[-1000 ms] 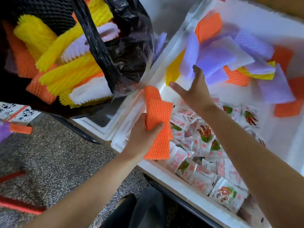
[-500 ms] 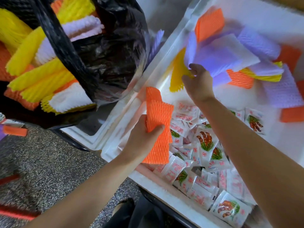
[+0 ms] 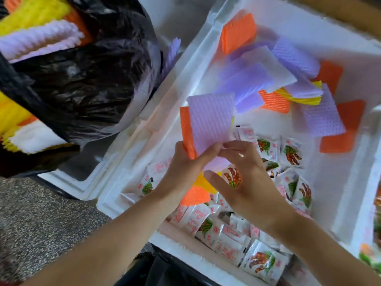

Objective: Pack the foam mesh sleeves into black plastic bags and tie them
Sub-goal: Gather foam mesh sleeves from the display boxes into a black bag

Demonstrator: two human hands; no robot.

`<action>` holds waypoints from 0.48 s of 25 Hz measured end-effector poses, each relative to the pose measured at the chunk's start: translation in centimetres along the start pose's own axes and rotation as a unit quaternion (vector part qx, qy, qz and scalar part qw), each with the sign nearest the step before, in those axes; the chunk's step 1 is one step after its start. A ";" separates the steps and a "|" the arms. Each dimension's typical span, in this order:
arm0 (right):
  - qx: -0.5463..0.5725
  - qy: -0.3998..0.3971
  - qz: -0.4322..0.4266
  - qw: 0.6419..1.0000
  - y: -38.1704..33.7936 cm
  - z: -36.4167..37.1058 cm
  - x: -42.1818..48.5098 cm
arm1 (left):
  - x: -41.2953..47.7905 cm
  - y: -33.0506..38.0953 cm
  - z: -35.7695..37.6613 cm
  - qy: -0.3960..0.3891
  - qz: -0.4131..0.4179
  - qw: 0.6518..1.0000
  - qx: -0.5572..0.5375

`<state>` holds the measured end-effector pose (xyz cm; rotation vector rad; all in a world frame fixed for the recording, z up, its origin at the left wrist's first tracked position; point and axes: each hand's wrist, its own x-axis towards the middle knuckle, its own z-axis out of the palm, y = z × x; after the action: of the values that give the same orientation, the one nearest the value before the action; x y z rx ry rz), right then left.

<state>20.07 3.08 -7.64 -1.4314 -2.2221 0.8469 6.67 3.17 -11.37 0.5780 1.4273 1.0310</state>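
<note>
Sleeves (image 3: pixel 210 118), purple over orange, fill left hand (image 3: pixel 185 164).

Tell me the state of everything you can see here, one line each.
Left hand: grips a stack of sleeves, orange, purple, yellow.
Right hand: fingertips touch the purple sleeve.
Black bag: open, untied, part-filled with sleeves.
Foam box: open, loose sleeves and packets inside.
</note>
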 end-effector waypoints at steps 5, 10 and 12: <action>0.053 0.133 0.079 0.987 2.5 -1.6 4.8 | 1.1 0.0 -1.1 0.050 0.025 0.996 0.066; 0.016 0.217 0.281 0.935 6.4 -2.0 13.2 | 0.9 0.3 -1.7 0.059 0.030 0.996 0.066; 0.043 0.222 0.318 0.921 7.1 -1.3 15.3 | 1.1 0.4 -1.9 0.058 0.028 0.995 0.073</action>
<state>19.32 19.54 -11.59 -2.0932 -1.3750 0.6880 4.62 3.80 -11.79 0.6768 1.6050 1.0243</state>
